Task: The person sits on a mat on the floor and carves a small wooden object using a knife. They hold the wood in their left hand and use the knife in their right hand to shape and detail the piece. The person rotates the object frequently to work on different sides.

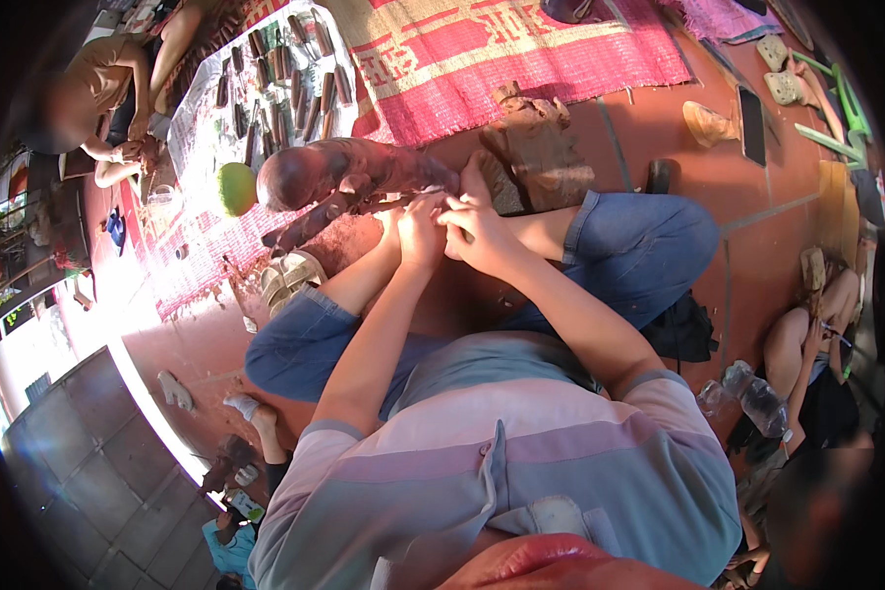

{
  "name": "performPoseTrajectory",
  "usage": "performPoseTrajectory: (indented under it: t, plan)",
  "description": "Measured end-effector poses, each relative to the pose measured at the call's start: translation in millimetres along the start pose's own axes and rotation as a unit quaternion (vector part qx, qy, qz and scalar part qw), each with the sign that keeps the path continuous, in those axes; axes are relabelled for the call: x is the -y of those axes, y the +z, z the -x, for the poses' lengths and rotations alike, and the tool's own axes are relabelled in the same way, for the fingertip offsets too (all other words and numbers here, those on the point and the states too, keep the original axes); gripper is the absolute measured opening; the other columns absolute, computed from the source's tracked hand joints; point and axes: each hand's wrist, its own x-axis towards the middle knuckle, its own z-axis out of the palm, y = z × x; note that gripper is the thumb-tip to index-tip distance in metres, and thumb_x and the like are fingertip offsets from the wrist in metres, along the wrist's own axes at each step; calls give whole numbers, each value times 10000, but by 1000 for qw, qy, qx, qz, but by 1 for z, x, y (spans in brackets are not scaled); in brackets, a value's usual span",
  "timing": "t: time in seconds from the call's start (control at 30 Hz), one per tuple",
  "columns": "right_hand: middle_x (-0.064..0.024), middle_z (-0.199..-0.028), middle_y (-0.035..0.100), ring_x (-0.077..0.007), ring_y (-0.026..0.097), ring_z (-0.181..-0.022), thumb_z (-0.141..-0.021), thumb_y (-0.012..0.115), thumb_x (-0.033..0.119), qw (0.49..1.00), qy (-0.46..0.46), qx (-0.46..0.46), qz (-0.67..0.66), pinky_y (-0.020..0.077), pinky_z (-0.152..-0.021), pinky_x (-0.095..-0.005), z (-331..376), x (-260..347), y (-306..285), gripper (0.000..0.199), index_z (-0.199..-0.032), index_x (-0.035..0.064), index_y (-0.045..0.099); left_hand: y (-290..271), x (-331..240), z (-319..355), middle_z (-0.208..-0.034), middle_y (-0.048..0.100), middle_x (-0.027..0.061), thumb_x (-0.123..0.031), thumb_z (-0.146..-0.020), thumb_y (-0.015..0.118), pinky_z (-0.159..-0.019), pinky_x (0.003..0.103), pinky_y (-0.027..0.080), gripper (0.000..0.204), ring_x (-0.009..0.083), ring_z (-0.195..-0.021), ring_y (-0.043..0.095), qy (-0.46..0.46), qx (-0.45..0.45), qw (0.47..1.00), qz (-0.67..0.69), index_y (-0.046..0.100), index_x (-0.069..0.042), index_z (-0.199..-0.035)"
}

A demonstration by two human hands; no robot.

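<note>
A dark reddish-brown wood carving (364, 162) with a rounded, polished end lies across the floor in front of my crossed legs. Both hands are close together at its near right side, by my bare foot. My left hand (421, 228) is closed, its fingers bent next to the carving's edge. Beside it my right hand (477, 234) is closed too, its fingers pinched toward the left hand. Whatever they grip is too small and hidden to make out. A green round fruit (236, 189) sits at the carving's left end.
Several dark-handled carving tools (285, 84) lie on a pale sheet at the far left. A rough wood block (541, 147) stands right of the carving, and a red patterned mat (521, 59) lies beyond. People sit at left and right; plastic bottles (757, 398) are at right.
</note>
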Motion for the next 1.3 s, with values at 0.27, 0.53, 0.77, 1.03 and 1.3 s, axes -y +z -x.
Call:
performPoseTrajectory:
  t: [0.27, 0.53, 0.77, 1.03, 1.3]
  plan:
    - [-230, -974, 627, -376, 586, -796, -728, 589, 66, 999, -29, -27, 20, 423, -817, -452, 3, -3, 6, 195, -901, 17, 667, 0, 9, 6, -915, 656, 144, -31, -744, 611, -704, 324, 519, 238, 257, -775, 637, 15, -4, 1000, 27, 648, -11, -979]
    - [-243, -991, 605, -382, 593, -863, -744, 560, 36, 999, -35, -20, 20, 401, -890, -492, 7, 0, 4, 184, -900, 7, 652, 6, 10, 12, -964, 653, 123, -8, -778, 574, -692, 306, 510, 201, 213, -788, 640, -10, -15, 999, 49, 642, 4, -967]
    - [-278, -1004, 592, -417, 597, -814, -787, 540, 66, 999, -32, -39, -10, 486, -730, -438, 11, -4, 17, 185, -928, -19, 625, 0, 12, 11, -870, 645, 114, 26, -749, 588, -635, 268, 482, 211, 219, -748, 616, 56, -42, 997, -20, 655, -14, -945]
    - [-294, -1108, 567, -429, 587, -894, -793, 553, 48, 999, 4, -23, -25, 444, -873, -411, 14, 7, 13, 207, -974, -11, 634, -1, 4, 12, -934, 655, 126, 37, -780, 541, -694, 260, 506, 244, 191, -804, 634, -34, -7, 999, 24, 648, 0, -996]
    - [-321, -1144, 535, -422, 581, -966, -802, 534, 35, 999, 16, 3, -35, 472, -846, -407, 16, 2, 15, 219, -998, -19, 618, 10, 19, 15, -978, 632, 109, 44, -787, 534, -701, 306, 499, 211, 254, -810, 625, 58, -72, 996, -5, 630, -11, -966]
